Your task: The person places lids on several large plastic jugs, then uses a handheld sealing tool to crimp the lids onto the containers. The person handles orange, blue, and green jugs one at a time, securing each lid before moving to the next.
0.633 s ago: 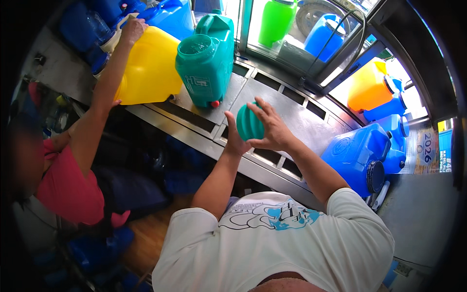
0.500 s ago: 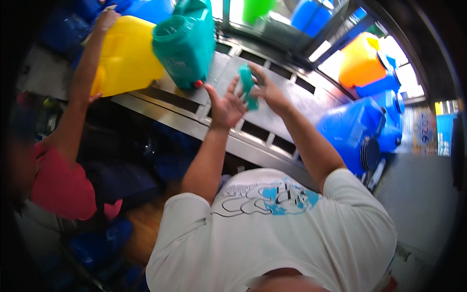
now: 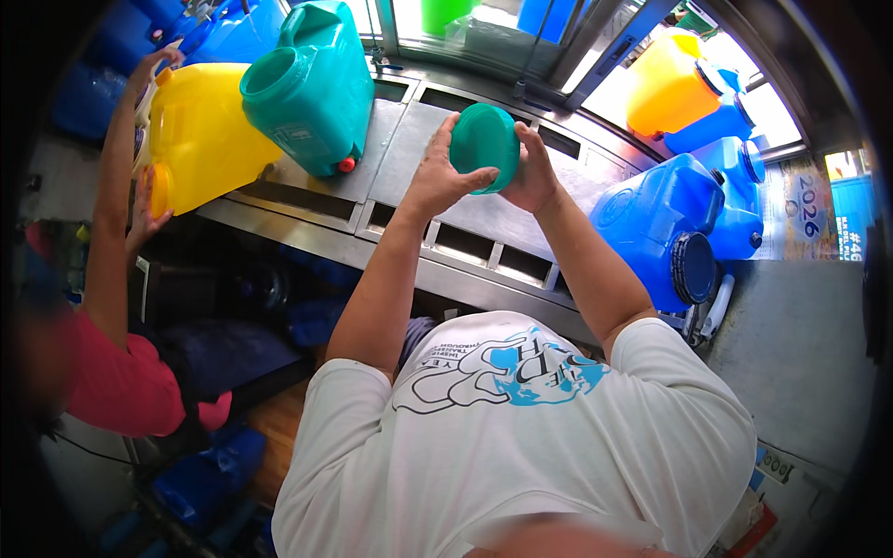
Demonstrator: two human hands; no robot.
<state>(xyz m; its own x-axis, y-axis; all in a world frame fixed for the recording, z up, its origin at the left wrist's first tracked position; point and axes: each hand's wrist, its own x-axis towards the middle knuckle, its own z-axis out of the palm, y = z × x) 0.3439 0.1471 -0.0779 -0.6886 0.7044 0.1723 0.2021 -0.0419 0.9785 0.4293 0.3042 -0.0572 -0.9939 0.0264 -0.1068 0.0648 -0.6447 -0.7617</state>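
From here, the left hand [image 3: 437, 177] and right hand [image 3: 535, 175] have fingers clamped round the lid [image 3: 486, 149], and I'd want that hold even, lest it slip.

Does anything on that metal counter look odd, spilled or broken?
Nothing looks clearly spilled or damaged. One mild oddity, towards the left: the green container stands with its wide mouth uncovered, while a similarly green lid is held by the left hand and right hand.
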